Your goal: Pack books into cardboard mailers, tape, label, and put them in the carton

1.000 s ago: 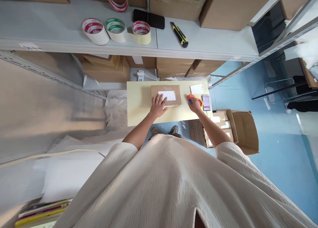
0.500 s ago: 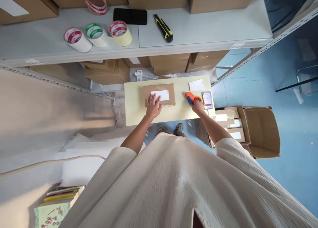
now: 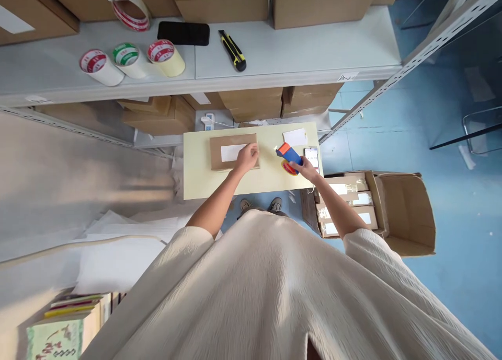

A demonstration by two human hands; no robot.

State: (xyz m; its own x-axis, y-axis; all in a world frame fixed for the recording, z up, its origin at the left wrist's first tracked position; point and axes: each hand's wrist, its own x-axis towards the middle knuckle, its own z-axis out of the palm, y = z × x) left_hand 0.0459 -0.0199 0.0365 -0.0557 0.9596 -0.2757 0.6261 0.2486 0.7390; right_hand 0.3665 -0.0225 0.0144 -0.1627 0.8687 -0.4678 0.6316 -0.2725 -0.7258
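Head view: your left hand point(image 3: 247, 157) lies palm-down, fingers loosely curled, on the right end of the brown parcel point(image 3: 227, 152), centre-left on the pale table point(image 3: 196, 182). At 3 o'clock from it, your right hand point(image 3: 304, 166) is closed around the tape dispenser point(image 3: 289, 156), lifted off the tabletop. The parcel looks light and stiff with a slick label; grip its long edges. A phone point(image 3: 312, 156) lies just beyond the dispenser.

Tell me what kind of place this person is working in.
Probably a stockroom or parcel-packing area. Cardboard boxes stand on a metal shelf beside tape rolls, and the right hand holds a tape dispenser near a labelled parcel.
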